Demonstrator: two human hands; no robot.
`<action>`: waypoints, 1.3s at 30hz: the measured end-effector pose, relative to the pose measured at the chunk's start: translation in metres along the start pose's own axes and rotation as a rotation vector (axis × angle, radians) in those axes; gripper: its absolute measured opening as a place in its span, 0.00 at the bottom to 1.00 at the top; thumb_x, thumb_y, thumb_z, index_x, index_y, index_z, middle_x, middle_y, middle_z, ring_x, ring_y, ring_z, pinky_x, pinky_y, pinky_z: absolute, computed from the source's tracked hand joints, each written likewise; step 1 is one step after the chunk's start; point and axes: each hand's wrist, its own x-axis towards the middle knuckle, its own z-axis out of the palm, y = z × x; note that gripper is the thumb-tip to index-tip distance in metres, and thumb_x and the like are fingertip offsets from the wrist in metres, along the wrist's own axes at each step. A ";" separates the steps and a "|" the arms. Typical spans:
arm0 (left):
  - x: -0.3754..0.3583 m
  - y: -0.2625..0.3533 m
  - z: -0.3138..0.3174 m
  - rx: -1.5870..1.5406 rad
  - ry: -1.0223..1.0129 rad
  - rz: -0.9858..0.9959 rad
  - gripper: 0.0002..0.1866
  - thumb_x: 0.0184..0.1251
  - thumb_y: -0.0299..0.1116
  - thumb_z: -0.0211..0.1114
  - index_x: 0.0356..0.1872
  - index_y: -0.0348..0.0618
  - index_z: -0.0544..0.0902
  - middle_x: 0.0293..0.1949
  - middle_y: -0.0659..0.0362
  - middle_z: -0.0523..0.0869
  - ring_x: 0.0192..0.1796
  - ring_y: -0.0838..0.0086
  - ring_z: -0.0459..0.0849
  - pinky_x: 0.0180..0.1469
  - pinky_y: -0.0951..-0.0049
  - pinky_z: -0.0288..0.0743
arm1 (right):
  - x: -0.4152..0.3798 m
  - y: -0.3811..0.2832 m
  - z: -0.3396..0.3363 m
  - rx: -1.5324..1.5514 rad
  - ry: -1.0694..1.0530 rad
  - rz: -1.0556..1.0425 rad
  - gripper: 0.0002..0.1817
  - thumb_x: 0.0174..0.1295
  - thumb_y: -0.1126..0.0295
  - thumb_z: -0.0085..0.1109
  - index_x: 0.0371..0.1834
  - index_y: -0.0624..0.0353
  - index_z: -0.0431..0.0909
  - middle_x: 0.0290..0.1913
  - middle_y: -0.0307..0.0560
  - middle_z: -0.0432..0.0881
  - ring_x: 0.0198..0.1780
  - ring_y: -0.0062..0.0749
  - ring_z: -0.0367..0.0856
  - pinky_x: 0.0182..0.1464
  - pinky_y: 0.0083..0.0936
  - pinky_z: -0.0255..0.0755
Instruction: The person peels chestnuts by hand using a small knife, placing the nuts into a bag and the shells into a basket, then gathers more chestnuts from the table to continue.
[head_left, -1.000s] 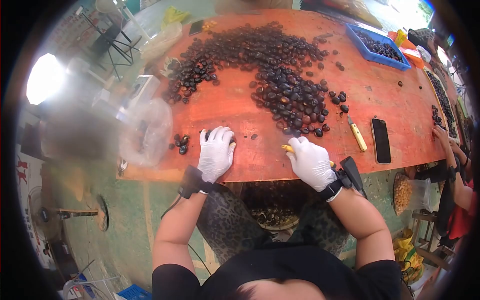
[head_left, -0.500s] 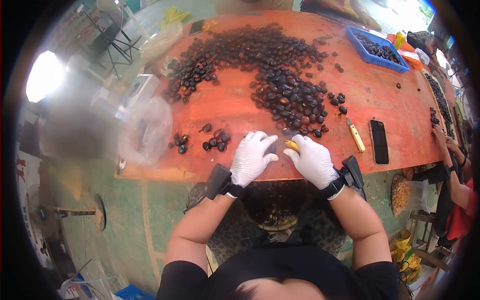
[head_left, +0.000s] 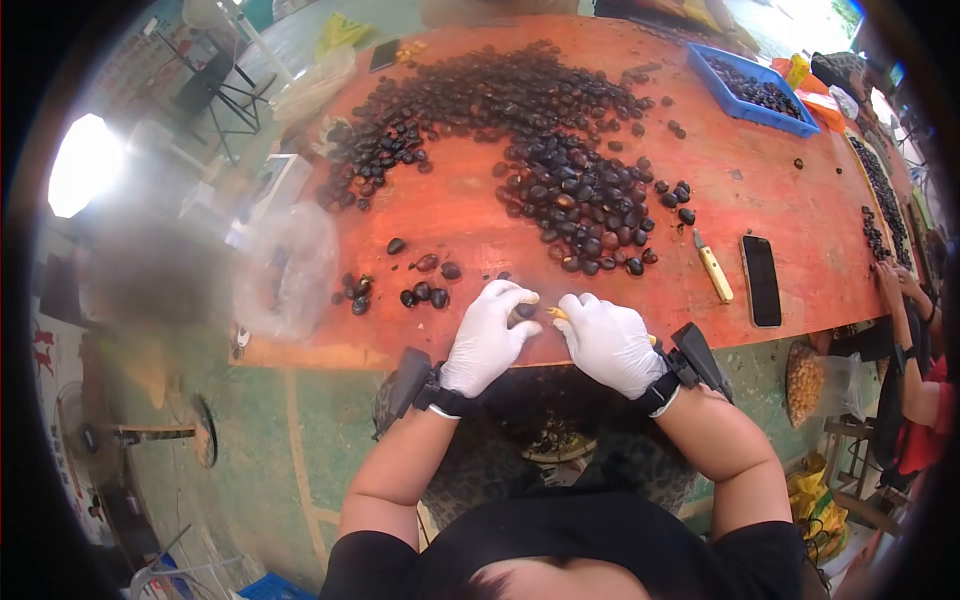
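My gloved left hand [head_left: 490, 338] pinches a dark, shiny nut [head_left: 525, 311] between thumb and fingers, just above the table's near edge. Facing it, my gloved right hand [head_left: 612, 342] is wrapped round a slim tool with a yellow handle [head_left: 557, 313], whose working end is hidden or too small to make out. The tool's front end points at the nut, with a small gap between them. Several loose dark nuts [head_left: 430, 295] lie to the left of my left hand. A big heap of similar nuts [head_left: 580, 205] spreads beyond both hands.
Right of the heap lie a pale-handled knife [head_left: 712, 272] and a black phone [head_left: 760, 280]. A blue tray [head_left: 745, 117] of dark nuts stands at the back right. A clear plastic bag [head_left: 285, 270] sits on the left edge. Another person's hands [head_left: 890, 285] are at the far right.
Both hands have shifted slightly down, and the left hand's nut shows more clearly. The loose nuts at the left lie differently. The yellow tool has turned in my right hand.
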 end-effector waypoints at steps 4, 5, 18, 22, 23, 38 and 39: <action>-0.001 0.000 -0.001 0.043 0.002 -0.064 0.17 0.52 0.22 0.74 0.45 0.37 0.84 0.39 0.54 0.84 0.39 0.66 0.86 0.45 0.69 0.80 | 0.001 -0.002 0.001 -0.054 0.034 -0.058 0.09 0.69 0.60 0.55 0.38 0.53 0.73 0.30 0.46 0.79 0.31 0.40 0.84 0.29 0.37 0.77; -0.002 0.001 -0.002 0.029 -0.008 -0.085 0.15 0.53 0.23 0.73 0.44 0.36 0.84 0.39 0.52 0.84 0.41 0.62 0.85 0.46 0.67 0.79 | 0.002 -0.003 0.003 -0.060 0.039 -0.077 0.09 0.69 0.61 0.55 0.38 0.53 0.73 0.29 0.45 0.78 0.31 0.40 0.84 0.28 0.36 0.77; -0.001 -0.003 -0.002 0.017 -0.001 -0.066 0.12 0.53 0.24 0.72 0.40 0.35 0.83 0.39 0.48 0.84 0.43 0.52 0.84 0.47 0.60 0.78 | 0.009 0.001 0.007 -0.161 -0.012 -0.141 0.05 0.63 0.66 0.56 0.38 0.52 0.75 0.30 0.44 0.79 0.31 0.39 0.84 0.28 0.35 0.76; -0.002 0.002 -0.004 -0.002 0.006 -0.131 0.13 0.53 0.26 0.74 0.38 0.35 0.82 0.39 0.48 0.83 0.43 0.52 0.84 0.46 0.60 0.78 | 0.005 0.007 0.005 -0.157 0.019 -0.123 0.05 0.64 0.64 0.56 0.37 0.52 0.74 0.29 0.45 0.78 0.30 0.39 0.84 0.28 0.35 0.75; -0.002 0.006 -0.005 0.004 -0.004 -0.147 0.13 0.52 0.26 0.74 0.38 0.35 0.82 0.38 0.48 0.83 0.43 0.52 0.84 0.46 0.60 0.78 | 0.004 0.004 0.005 -0.156 0.022 -0.118 0.05 0.64 0.64 0.56 0.37 0.52 0.74 0.29 0.45 0.78 0.30 0.39 0.84 0.28 0.35 0.75; -0.002 0.003 -0.006 0.103 0.009 -0.115 0.12 0.57 0.32 0.72 0.39 0.36 0.84 0.39 0.47 0.83 0.44 0.53 0.84 0.48 0.60 0.77 | -0.002 0.003 0.003 -0.141 -0.040 -0.039 0.06 0.64 0.65 0.56 0.38 0.54 0.75 0.30 0.48 0.81 0.31 0.42 0.86 0.29 0.39 0.77; -0.003 0.002 -0.007 0.143 0.021 -0.095 0.12 0.58 0.32 0.71 0.40 0.36 0.84 0.39 0.48 0.83 0.45 0.54 0.84 0.48 0.60 0.78 | -0.002 0.004 0.001 -0.120 -0.037 -0.023 0.07 0.64 0.64 0.56 0.38 0.54 0.75 0.30 0.48 0.81 0.31 0.43 0.86 0.29 0.39 0.77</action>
